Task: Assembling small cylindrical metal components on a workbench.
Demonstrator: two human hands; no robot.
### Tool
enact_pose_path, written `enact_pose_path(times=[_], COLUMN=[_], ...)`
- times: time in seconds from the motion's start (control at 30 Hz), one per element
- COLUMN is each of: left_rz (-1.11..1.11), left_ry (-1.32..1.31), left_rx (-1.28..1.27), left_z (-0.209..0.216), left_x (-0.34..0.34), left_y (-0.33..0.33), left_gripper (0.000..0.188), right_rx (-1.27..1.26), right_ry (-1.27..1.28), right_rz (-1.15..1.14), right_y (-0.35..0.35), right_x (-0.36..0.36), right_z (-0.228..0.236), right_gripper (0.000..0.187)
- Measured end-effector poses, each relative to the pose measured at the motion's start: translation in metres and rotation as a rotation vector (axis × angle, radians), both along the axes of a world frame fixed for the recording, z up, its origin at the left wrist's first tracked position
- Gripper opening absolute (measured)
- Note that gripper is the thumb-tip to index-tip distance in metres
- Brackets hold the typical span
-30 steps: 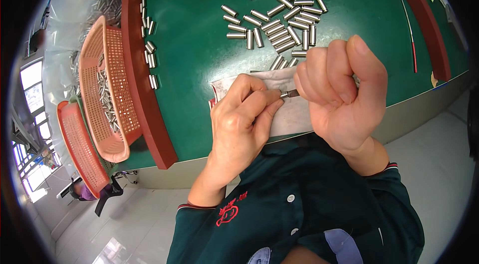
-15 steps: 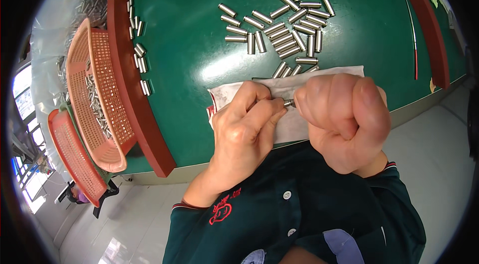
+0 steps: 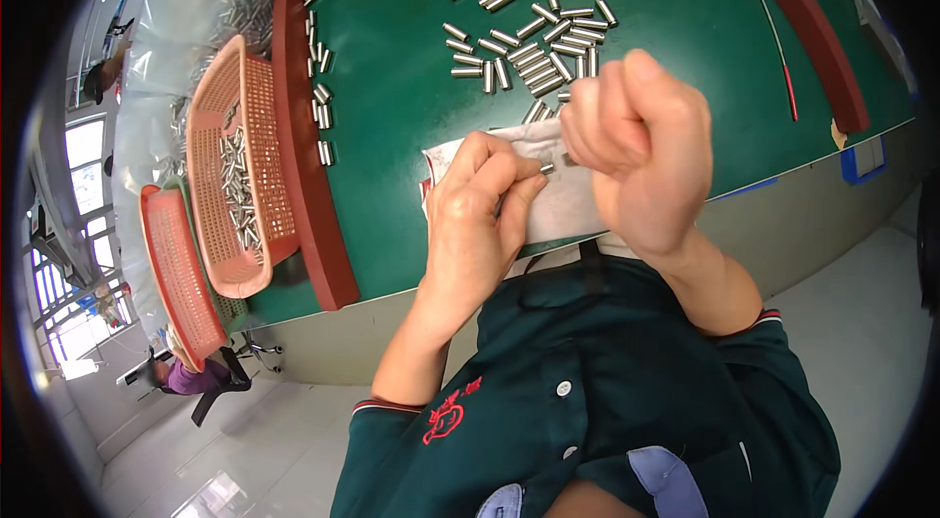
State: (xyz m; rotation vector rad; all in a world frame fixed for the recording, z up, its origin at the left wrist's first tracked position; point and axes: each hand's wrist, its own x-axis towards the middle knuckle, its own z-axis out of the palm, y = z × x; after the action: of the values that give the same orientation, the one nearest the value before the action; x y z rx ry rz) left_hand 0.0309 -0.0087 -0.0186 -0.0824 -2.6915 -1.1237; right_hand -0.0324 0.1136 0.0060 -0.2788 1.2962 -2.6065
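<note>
My left hand is closed over a pale cloth at the table's near edge. Between its thumb and fingers it pinches a small shiny metal cylinder, whose end sticks out to the right. My right hand is raised just right of it, curled into a fist and apart from the cylinder. A small dark tip shows by the fist's lower left side, but what the fingers hold is hidden. Beyond the cloth, many like metal cylinders lie loose on the green tabletop.
A red-brown raised rim borders the table, with several cylinders along its left side. Outside it stand an orange basket with metal pieces and a red basket. A thin red-handled rod lies at right. Another person in purple sits at lower left.
My right hand has lifted and drawn back from the cylinder, which it was up against before. The left hand keeps its pinch. The whole view has shifted with my head.
</note>
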Motion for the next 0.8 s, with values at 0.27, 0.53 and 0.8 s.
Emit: enact_pose_path(times=[0.27,0.53,0.8], left_rz=[-0.184,0.278,0.325], left_ry=[-0.241,-0.167,-0.147], left_rx=[1.417,0.538,-0.133], left_z=[0.016,0.025,0.01], left_x=[0.001,-0.033,-0.054], left_y=[-0.022,-0.031,-0.021], left_gripper=[0.017,0.009,0.016], right_rx=[-0.006,-0.027,-0.022], right_ry=[-0.02,0.02,0.019], right_rz=[-0.012,0.002,-0.016], right_y=[0.008,0.011,0.012], right_x=[0.003,0.001,-0.001], right_z=[-0.009,-0.013,-0.014], right_gripper=[0.04,0.04,0.04])
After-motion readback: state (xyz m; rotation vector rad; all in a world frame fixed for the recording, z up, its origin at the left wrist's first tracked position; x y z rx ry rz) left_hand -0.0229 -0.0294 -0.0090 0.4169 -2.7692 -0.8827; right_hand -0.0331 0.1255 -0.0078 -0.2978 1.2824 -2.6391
